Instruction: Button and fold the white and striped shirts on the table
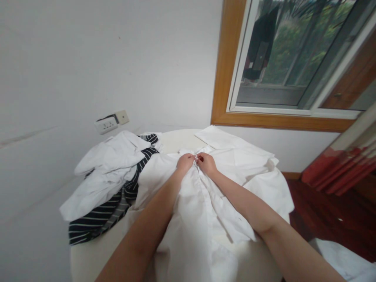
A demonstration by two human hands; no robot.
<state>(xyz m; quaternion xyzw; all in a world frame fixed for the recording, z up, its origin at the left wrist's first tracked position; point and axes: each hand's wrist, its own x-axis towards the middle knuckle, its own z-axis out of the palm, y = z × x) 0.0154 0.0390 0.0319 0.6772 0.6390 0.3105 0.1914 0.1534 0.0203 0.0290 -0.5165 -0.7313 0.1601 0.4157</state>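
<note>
A white shirt (190, 211) lies spread over a round cream table (173, 141), its front opening running toward me. My left hand (185, 161) pinches the cloth at the upper end of that opening, near the collar. Close against it, my right hand (207, 163) is closed on the other edge of the same shirt. The fingertips of both hands nearly meet there. Whatever small detail sits between them, such as a button, is too small to make out. One sleeve spreads out to the right, past my right forearm.
Crumpled white clothing (108, 156) and a black-and-white striped garment (100, 215) are heaped at the table's left. A wall socket (106, 124) is behind them. A wood-framed window (217, 78) and red-and-cream curtain (340, 164) are to the right. White cloth (343, 258) shows at the lower right.
</note>
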